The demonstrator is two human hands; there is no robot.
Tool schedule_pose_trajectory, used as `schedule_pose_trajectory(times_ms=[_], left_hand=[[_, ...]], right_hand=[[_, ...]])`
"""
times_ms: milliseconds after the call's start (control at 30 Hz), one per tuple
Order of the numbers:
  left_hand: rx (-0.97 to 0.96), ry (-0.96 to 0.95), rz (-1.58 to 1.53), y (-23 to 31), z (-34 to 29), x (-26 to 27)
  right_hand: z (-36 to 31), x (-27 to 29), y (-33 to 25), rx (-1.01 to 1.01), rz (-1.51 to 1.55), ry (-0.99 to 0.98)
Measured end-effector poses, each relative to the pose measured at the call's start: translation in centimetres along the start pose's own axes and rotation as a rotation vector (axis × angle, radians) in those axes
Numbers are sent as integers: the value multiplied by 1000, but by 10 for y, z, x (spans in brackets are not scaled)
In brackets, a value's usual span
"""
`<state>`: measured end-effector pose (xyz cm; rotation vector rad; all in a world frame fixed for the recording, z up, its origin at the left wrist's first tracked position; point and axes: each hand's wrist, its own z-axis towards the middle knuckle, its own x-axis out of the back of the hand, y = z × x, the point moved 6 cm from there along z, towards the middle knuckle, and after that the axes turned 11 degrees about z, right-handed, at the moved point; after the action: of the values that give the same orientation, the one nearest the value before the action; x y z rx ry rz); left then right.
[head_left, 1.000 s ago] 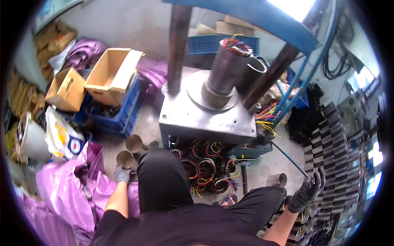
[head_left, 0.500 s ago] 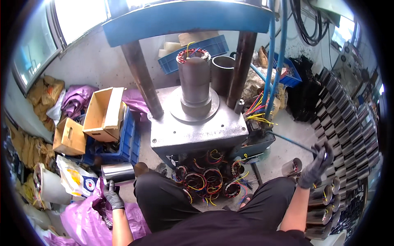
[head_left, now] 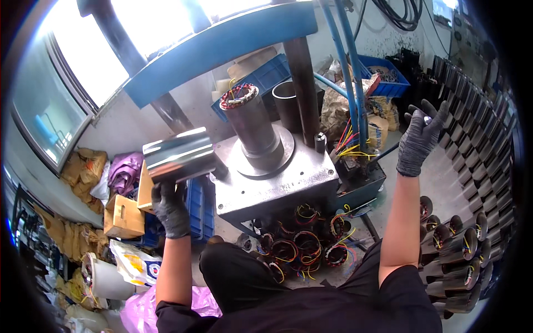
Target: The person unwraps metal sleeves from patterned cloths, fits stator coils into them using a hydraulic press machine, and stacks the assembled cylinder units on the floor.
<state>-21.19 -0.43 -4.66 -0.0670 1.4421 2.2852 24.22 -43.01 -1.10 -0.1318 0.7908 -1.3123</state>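
Observation:
My gloved left hand (head_left: 171, 211) grips a shiny metal cylinder (head_left: 180, 155) from below, its fingers partly hidden by it. The cylinder is held sideways, left of the press. On the press table (head_left: 266, 191) stands a dark round post (head_left: 250, 125), with a wound stator (head_left: 239, 99) with red and white coil ends at its top. Out to the right, my gloved right hand (head_left: 420, 143) is round the end of a lever (head_left: 387, 154); a small knob shows between the fingers, some of which stick up.
Several wound stators (head_left: 307, 247) with coloured leads sit on the floor below the press. Metal cylinders (head_left: 463, 244) stand at right, beside tall stacks (head_left: 477, 150). A blue crate (head_left: 201, 208), a wooden box (head_left: 123, 216) and a purple sack (head_left: 139, 311) lie left. A dark sleeve (head_left: 287, 108) stands behind the post.
My left hand has lifted the shiny cylinder from beside my knee up to the press's left side. My right hand has moved up with the lever's end. The view has tilted and shifted.

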Motion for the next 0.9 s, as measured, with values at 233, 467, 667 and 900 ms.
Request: schedule_pose_trajectory(times_ms=[233, 467, 667, 900], left_hand=[[-211, -65, 217, 11, 53, -83], [-268, -21, 213, 3, 83, -111], [-172, -82, 200, 9, 103, -131], [-55, -99, 188, 13, 132, -144]], right_hand=[[2, 6, -22, -19, -28, 2], [1, 6, -17, 14, -73, 42], [1, 10, -14, -17, -17, 62], [1, 9, -15, 35, -47, 26]])
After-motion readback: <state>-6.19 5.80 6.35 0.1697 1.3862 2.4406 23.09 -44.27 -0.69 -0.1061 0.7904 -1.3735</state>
